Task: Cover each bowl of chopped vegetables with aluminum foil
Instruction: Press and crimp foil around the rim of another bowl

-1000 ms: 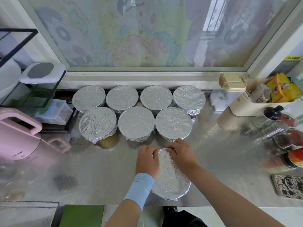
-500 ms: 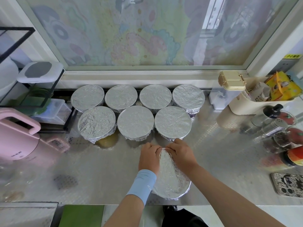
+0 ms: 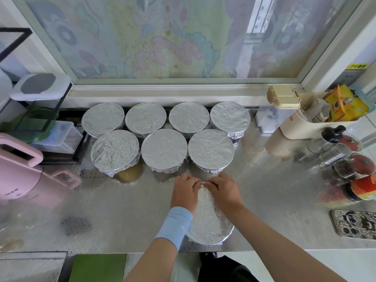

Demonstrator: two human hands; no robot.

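Step in hand: sealing the eighth bowl [image 3: 210,233], lower centre of the frame, at the worktop's [image 3: 122,210] near edge. The foil [image 3: 207,208] lies across its top.
Left hand [image 3: 184,192]: fingers curled, pinching the foil edge at the far rim.
Right hand [image 3: 223,192]: curled likewise on that edge, fingertips close to the left's.
Seven bowls [image 3: 164,148], centre: covered.
Next, by judgement: crimp round the rest of the rim.

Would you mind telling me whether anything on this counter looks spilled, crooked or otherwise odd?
One thing: a yellowish patch on the counter at the foot of the front-left bowl, whose foil is the most crumpled. It may be a spill or only a reflection; I cannot tell. Nothing else stands out.
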